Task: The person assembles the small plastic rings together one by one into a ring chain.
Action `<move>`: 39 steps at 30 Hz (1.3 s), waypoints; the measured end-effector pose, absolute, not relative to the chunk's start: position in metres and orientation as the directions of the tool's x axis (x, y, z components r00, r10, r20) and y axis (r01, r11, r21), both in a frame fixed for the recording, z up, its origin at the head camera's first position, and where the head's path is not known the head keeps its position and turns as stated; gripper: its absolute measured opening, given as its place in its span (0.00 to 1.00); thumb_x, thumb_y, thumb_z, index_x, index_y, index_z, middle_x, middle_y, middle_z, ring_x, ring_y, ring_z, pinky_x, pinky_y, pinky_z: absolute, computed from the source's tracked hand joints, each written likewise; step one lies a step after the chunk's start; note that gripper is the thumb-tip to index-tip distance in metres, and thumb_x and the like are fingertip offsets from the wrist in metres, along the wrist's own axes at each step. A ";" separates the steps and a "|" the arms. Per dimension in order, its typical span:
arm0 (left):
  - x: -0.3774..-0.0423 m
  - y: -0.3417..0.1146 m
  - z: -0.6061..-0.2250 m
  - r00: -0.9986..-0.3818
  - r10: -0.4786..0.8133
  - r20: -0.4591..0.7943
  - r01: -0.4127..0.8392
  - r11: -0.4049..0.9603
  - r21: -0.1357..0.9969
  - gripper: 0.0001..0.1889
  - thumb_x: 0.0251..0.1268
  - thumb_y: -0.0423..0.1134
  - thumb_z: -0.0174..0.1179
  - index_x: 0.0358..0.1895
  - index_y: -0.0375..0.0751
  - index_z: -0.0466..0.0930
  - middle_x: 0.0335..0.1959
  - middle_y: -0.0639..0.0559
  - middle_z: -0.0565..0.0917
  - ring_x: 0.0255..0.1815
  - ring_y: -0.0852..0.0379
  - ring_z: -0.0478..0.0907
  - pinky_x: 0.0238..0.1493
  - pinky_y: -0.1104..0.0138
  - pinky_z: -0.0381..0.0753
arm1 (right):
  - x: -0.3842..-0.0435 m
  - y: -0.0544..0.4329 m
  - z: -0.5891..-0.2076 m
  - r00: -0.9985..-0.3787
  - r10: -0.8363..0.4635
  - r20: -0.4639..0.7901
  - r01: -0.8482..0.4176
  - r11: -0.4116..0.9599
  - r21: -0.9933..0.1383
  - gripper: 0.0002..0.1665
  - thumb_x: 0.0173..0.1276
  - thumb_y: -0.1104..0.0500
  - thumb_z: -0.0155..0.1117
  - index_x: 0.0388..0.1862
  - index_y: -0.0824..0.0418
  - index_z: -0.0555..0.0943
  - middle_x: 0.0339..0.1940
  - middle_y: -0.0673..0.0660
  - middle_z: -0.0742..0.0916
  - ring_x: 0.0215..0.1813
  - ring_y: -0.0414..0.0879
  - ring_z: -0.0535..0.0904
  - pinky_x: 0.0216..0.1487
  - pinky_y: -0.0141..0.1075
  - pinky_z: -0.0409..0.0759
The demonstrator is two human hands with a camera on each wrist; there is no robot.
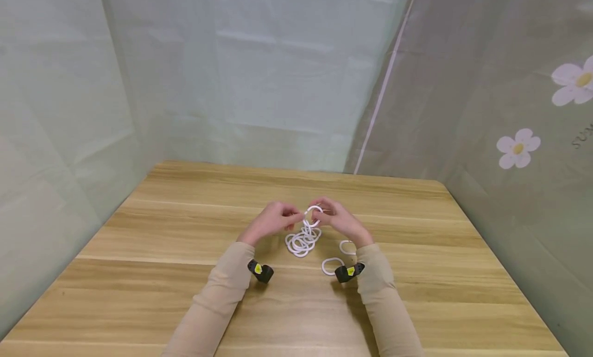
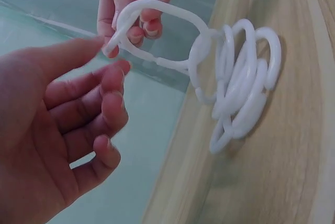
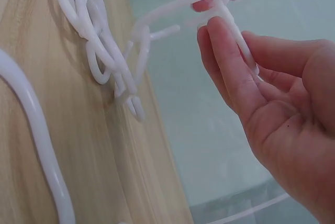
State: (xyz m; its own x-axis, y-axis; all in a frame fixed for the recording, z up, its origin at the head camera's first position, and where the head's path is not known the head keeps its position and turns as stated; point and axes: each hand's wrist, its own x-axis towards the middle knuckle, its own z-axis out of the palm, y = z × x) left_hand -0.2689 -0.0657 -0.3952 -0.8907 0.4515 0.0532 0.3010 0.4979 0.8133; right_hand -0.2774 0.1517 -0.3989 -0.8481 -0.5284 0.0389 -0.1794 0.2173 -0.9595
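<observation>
A chain of white plastic oval links (image 1: pixel 301 242) lies bunched on the table between the hands, its upper end lifted. The raised top link (image 2: pixel 175 10) spans the space between both hands. My left hand (image 1: pixel 273 220) pinches its end with thumb and index fingertip, the other fingers loosely bent. From the opposite side, my right hand (image 3: pixel 285 93) grips white plastic at that end between thumb and fingers. A narrow gap shows along the link's side in the right wrist view. Lower links (image 2: pixel 243 82) hang in a cluster close over the wood.
Two loose white links lie near the right wrist, one nearer link (image 1: pixel 327 272) and one farther link (image 1: pixel 343 247), partly behind the arm. The wooden table (image 1: pixel 162 233) is bounded by hanging cloth (image 1: pixel 287 79) at the back and sides. Each wrist wears a black camera band (image 1: pixel 262 272).
</observation>
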 end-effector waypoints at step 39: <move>-0.271 -0.062 -0.397 -0.883 0.455 0.119 0.333 0.426 0.842 0.11 0.72 0.36 0.53 0.39 0.28 0.77 0.28 0.39 0.82 0.28 0.52 0.78 0.33 0.64 0.78 | -0.278 0.160 -0.393 -0.903 -0.423 0.070 -0.274 0.444 -0.853 0.15 0.73 0.57 0.57 0.44 0.71 0.78 0.25 0.54 0.79 0.29 0.45 0.74 0.34 0.38 0.73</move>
State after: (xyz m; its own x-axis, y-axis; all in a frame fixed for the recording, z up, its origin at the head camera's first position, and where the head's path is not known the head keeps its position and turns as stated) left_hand -0.2709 -0.0622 -0.3966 -0.8826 0.4548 0.1187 0.3325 0.4257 0.8416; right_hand -0.2781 0.1602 -0.3931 -0.9032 -0.4234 0.0702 -0.2742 0.4437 -0.8532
